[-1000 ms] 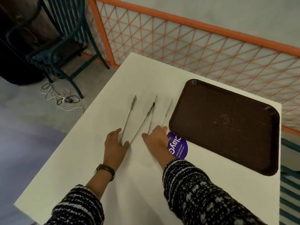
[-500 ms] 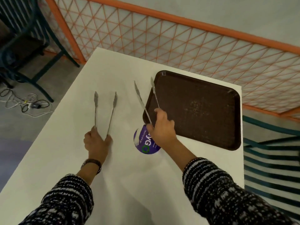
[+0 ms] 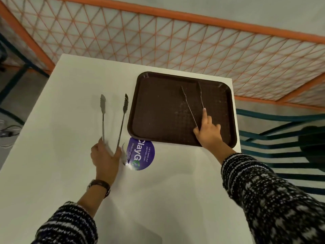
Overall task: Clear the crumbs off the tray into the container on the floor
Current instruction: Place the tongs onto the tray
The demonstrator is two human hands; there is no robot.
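Note:
A dark brown tray (image 3: 158, 110) lies at the far right of the white table (image 3: 61, 155), with pale crumbs (image 3: 177, 111) scattered over its middle. My right hand (image 3: 208, 133) reaches over the tray's near right part and grips a pair of metal tongs (image 3: 190, 101), whose spread tips point toward the tray's far edge. My left hand (image 3: 105, 155) holds a second pair of metal tongs (image 3: 121, 120) above the table, just left of the tray, tips apart. No container on the floor is in view.
A round purple sticker (image 3: 141, 155) is on the table by the tray's near left corner. An orange lattice fence (image 3: 158, 37) runs behind the table. A teal slatted chair (image 3: 281, 147) stands close on the right; cables (image 3: 7, 132) lie on the floor at left.
My right hand has carried its tongs from the table's middle over onto the tray. My left hand has lifted its tongs and shifted slightly toward the tray. The view has swung right.

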